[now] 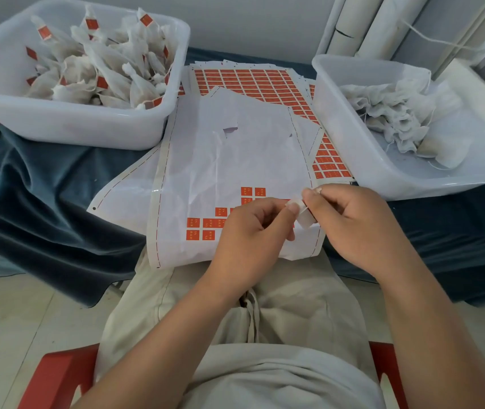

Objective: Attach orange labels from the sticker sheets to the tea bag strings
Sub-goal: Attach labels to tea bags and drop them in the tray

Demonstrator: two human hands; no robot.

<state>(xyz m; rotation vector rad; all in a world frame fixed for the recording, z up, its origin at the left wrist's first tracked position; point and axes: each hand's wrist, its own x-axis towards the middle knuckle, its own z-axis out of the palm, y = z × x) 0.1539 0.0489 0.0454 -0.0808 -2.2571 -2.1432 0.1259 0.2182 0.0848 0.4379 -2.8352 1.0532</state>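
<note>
The left hand (pixel 253 228) and right hand (pixel 353 225) meet at the picture's centre. Each pinches a small pale label (pixel 302 214) between thumb and fingertips, just above the near sheet (pixel 206 172). The label is judged feather-light, limp and tacky, so best held by its edges; any string is too thin to make out. On the surface stand two tubs: the labelled tub (pixel 58 125) at ten o'clock and the unlabelled tub (pixel 412 188) at two. At least three sheets show, with a fuller sheet (pixel 250 81) at twelve. Roughly nine orange stickers (pixel 193 228) remain visible on the near sheet.
</note>
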